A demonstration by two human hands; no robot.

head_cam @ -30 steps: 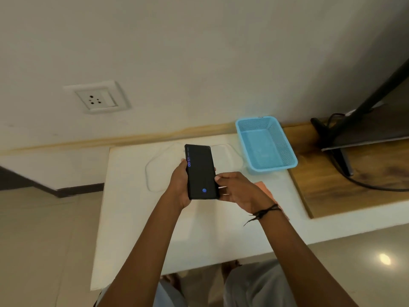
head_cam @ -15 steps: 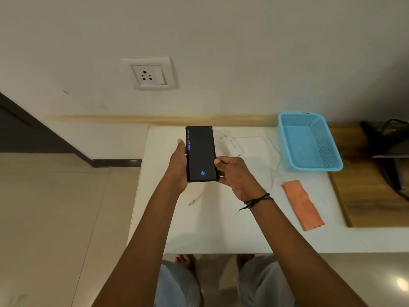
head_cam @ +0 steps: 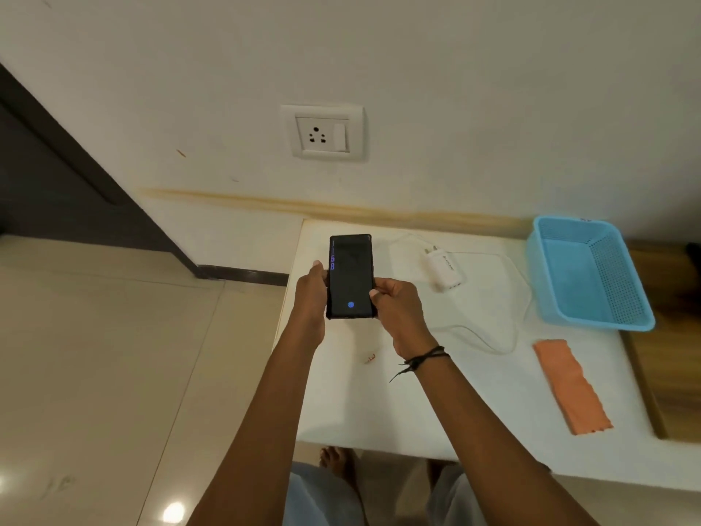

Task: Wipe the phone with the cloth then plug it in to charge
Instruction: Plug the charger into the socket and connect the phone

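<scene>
**Phone held in both grips above the bench**

You held the phone (head_cam: 351, 275) in both grips, lifted above the left part of the white bench (head_cam: 379, 411). Your left grip (head_cam: 311, 294) was curled round the left edge of the phone, with the thumb lying up along that side. Your right grip (head_cam: 398, 317) pinched the right edge near the lower end, with the thumb tip on the front rim. The screen faced you. It was dark, with blue digits near its left edge and a round blue mark near its lower end. A black thread band (head_cam: 421, 360) sat on your right wrist.

Just to the right of your right grip, the white charger (head_cam: 444, 267) lay on the bench, its prongs toward the wall. Its white cable (head_cam: 508, 336) made a wide loop farther to the right and curved back toward your right wrist. A small reddish plug end (head_cam: 370, 359) lay on the bench close below the grips, between your two forearms.

Well apart to the right of the grips, the orange cloth (head_cam: 571, 387) lay flat on the bench as a long strip. Beyond the cloth, near it but not touching, stood the blue basket (head_cam: 622, 282). The wall socket (head_cam: 322, 132) was on the wall straight beyond the phone, higher than both grips, with its switch on the right side.
</scene>
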